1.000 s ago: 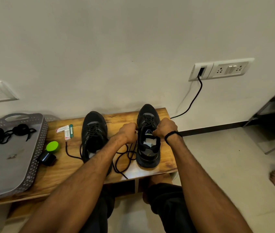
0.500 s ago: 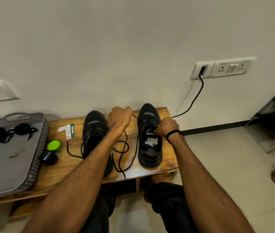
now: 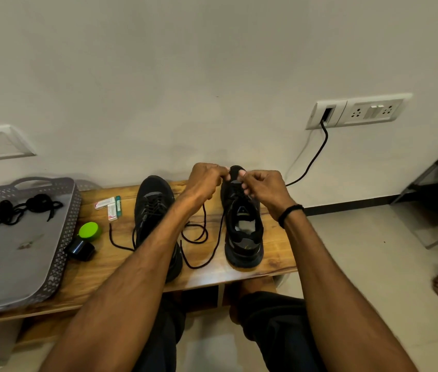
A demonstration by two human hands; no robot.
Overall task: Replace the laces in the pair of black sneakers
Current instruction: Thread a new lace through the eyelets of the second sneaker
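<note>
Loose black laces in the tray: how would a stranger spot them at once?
Find the grey perforated tray at the left end of the wooden bench. At its far end lies a tangle of black laces. Unlike the lace trailing beside the right-hand sneaker, this one touches no shoe.

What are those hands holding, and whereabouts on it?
Both the left hand and right hand pinch the thin black shoelace up by the toe of the black sneaker.
</note>
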